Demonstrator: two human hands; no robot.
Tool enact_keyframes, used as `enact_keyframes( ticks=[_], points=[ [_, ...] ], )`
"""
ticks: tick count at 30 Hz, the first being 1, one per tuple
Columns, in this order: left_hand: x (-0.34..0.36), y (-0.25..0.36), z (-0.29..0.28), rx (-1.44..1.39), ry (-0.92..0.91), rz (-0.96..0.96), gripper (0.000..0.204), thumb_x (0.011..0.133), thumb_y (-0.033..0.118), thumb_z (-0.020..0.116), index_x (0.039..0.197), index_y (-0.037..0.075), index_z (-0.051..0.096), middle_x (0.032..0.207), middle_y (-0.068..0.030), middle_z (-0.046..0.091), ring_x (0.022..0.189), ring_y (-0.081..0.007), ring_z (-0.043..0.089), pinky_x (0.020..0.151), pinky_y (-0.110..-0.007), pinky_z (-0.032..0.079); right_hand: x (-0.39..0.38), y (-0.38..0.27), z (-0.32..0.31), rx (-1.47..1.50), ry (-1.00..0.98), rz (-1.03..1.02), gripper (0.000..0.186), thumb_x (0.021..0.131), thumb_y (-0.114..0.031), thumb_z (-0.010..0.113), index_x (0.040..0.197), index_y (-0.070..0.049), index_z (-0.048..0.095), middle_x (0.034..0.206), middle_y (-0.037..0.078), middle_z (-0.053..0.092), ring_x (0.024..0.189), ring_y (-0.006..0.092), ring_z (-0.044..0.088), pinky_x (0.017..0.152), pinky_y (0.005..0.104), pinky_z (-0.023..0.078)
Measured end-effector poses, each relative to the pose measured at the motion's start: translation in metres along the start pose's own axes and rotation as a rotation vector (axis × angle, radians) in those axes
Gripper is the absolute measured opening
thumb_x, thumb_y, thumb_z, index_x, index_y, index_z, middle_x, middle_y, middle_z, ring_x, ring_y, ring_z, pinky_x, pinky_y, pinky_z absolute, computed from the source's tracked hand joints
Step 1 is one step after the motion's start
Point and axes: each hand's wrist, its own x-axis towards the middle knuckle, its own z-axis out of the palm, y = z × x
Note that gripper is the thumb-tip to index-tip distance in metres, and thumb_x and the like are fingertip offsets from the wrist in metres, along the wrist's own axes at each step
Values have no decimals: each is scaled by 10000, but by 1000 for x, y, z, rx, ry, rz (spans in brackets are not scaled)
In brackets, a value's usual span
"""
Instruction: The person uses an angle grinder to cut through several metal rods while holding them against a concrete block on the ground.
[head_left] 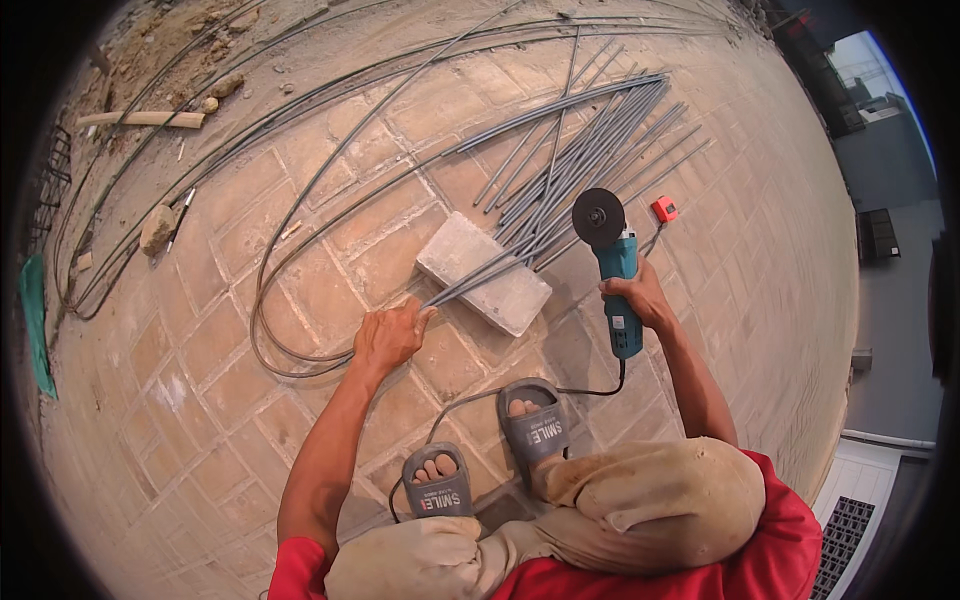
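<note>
My left hand (pixel 390 338) is closed around the near ends of thin grey steel rods (pixel 478 277), which rest across a pale concrete block (pixel 460 246). How many rods it grips I cannot tell. In my right hand (pixel 643 292) is a teal angle grinder (pixel 619 300), held upright by its body to the right of the block. Its dark cutting disc (pixel 598 217) points away from me, apart from the rods. From the grinder's lower end a black cord (pixel 590 392) runs left past my feet.
Beyond the block lies a loose pile of cut steel rods (pixel 585 150). Long bent rods (pixel 262 290) loop across the paving at left. A red tape measure (pixel 664 209) lies right of the grinder. Stones (pixel 157 230) and a wooden stick (pixel 150 119) lie far left. My sandals (pixel 535 425) are close by.
</note>
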Motion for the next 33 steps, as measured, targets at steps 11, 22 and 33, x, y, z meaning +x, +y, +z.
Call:
enact_keyframes(
  ticks=[11, 22, 33],
  points=[
    [2, -1, 9, 35, 135, 89, 411, 975, 442, 542, 900, 38, 554, 761, -248, 671, 713, -452, 665, 643, -539, 511, -74, 17, -33, 698, 80, 165, 471, 721, -154, 738, 1098, 1, 504, 894, 126, 615, 713, 256, 677, 641, 437, 609],
    [-4, 18, -146, 32, 274, 82, 473, 1011, 458, 499, 876, 18, 609, 660, -256, 614, 649, -447, 639, 599, -541, 455, -139, 63, -29, 804, 204, 188, 454, 712, -143, 725, 1081, 16, 514, 872, 135, 612, 683, 264, 672, 605, 432, 601],
    [-127, -63, -268, -703, 135, -333, 504, 972, 506, 568, 690, 94, 491, 480, 52, 347, 346, -90, 352, 336, -258, 329, -145, 86, -26, 789, 187, 202, 389, 731, -176, 725, 1019, 26, 560, 832, 117, 619, 659, 248, 667, 608, 405, 590]
  ],
)
